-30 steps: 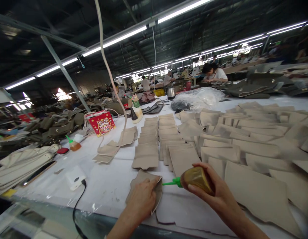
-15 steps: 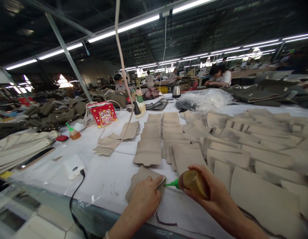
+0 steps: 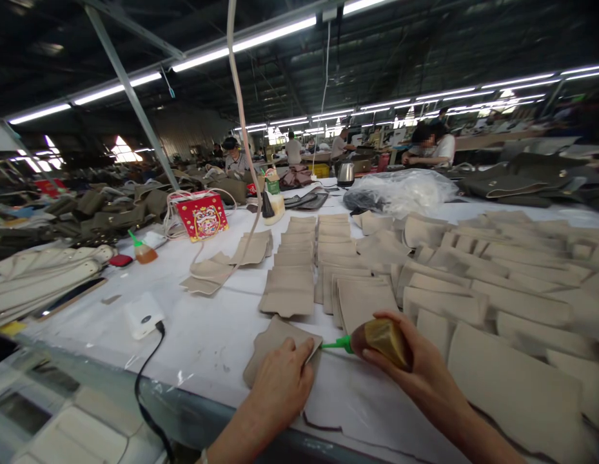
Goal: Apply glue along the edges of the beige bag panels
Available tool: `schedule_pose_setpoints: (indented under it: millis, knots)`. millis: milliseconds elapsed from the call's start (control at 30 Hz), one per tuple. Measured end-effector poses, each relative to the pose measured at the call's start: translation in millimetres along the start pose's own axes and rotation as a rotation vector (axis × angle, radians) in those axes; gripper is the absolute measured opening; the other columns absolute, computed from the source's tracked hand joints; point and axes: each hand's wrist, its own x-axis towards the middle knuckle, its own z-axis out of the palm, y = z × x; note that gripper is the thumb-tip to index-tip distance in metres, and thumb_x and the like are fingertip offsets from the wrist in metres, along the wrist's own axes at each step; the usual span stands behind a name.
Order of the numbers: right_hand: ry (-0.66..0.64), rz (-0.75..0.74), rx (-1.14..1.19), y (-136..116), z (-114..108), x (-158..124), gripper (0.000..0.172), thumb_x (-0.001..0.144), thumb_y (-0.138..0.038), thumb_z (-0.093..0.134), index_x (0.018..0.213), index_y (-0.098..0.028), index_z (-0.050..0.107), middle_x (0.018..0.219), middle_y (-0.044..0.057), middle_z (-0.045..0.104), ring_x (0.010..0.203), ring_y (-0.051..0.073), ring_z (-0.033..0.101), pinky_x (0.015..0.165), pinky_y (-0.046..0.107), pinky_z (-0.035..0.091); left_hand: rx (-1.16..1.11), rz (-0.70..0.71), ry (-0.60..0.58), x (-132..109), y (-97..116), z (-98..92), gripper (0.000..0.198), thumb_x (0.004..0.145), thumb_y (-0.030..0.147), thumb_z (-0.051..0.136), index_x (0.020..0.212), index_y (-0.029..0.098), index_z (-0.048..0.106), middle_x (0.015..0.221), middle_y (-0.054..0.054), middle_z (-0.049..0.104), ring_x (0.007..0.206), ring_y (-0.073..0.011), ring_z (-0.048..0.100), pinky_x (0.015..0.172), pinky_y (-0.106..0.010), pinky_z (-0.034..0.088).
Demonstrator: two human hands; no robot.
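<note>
Left hand (image 3: 282,386) lies flat, fingers together, on beige piece (image 3: 273,341); right hand (image 3: 415,370) is clamped around glue bottle (image 3: 381,338), green nozzle at the piece's edge.

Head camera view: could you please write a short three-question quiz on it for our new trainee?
1. True or false: the right hand grips an amber plastic squeeze bottle.
2. What does the left hand rest on? A. a flat beige cut fabric piece; B. a red patterned box; C. a steel kettle.
3. Fill in: the bottle's green nozzle points toward the ___ hand.

Key: 1 true; 2 A; 3 left.
</note>
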Motion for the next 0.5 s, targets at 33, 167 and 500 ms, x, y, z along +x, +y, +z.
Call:
schedule_pose_setpoints:
  millis: [33,167,500]
  knots:
    - [0.022,0.009,-0.005,1,0,0,0.043,0.083,-0.046,0.067,0.117,-0.025,0.05,0.106,0.002,0.058,0.089,0.024,0.059,0.079,0.032,0.045,-0.008,0.0,-0.002,0,0,-0.1,0.052,0.086,0.024,0.034,0.136,0.029,0.047,0.101,-0.009,0.062,0.09,-0.025,0.064,0.082,-0.038,0.05]
    - [-0.021,0.064,0.063,1,3,-7,0.045,0.082,-0.047,0.068,0.116,-0.024,0.05,0.103,0.001,0.06,0.088,0.024,0.06,0.077,0.031,0.046,-0.041,0.003,-0.005,-2,0,-1.5,0.05,0.088,0.025,0.033,0.135,0.029,0.048,0.1,-0.008,0.061,0.09,-0.0247,0.064,0.082,-0.037,0.049]
    - [-0.079,0.15,0.165,-2,4,-13,0.05,0.082,-0.049,0.069,0.118,-0.023,0.047,0.095,0.001,0.062,0.084,0.025,0.061,0.073,0.03,0.048,-0.1,0.003,0.005,-6,-5,-1.4,0.05,0.09,0.026,0.031,0.137,0.027,0.046,0.103,-0.007,0.06,0.091,-0.0212,0.062,0.083,-0.032,0.046]
